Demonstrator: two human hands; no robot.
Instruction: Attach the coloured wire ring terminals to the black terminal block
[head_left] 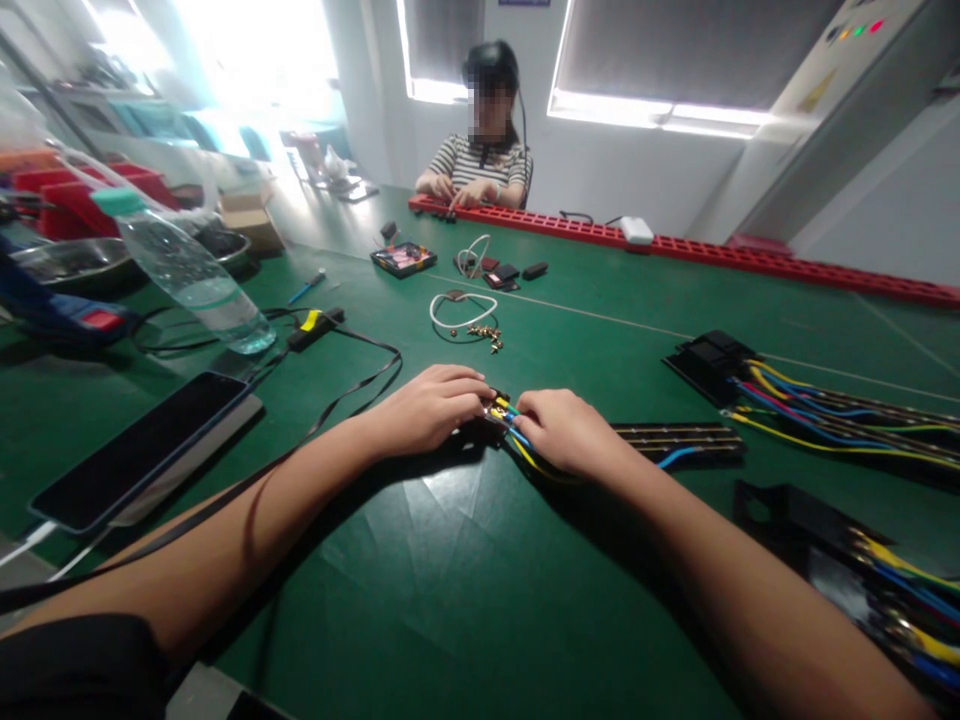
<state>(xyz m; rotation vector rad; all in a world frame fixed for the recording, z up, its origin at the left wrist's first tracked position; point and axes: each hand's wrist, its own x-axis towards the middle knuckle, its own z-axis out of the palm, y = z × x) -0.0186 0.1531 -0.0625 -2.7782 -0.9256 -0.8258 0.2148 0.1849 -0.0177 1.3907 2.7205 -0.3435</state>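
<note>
In the head view my left hand (435, 408) is closed on the left side of a small black housing (495, 432) with brass-coloured contacts inside. My right hand (566, 428) pinches blue, yellow and green wires (523, 450) where they enter that housing. From beneath the right hand a long black strip with gold lines (675, 438) runs out to the right, a blue wire lying along it. The fingertips of both hands partly hide the contacts. Several small brass parts (495, 338) lie beyond my hands, beside a white cable loop (463, 312).
Finished-looking wired black strips (712, 365) lie at right, with more black housings (810, 520) nearer me. At left are a phone (142, 450), a tilted water bottle (195, 275) and black cables (360, 385). A person (487, 150) sits across the table behind a red perforated rail (697, 250).
</note>
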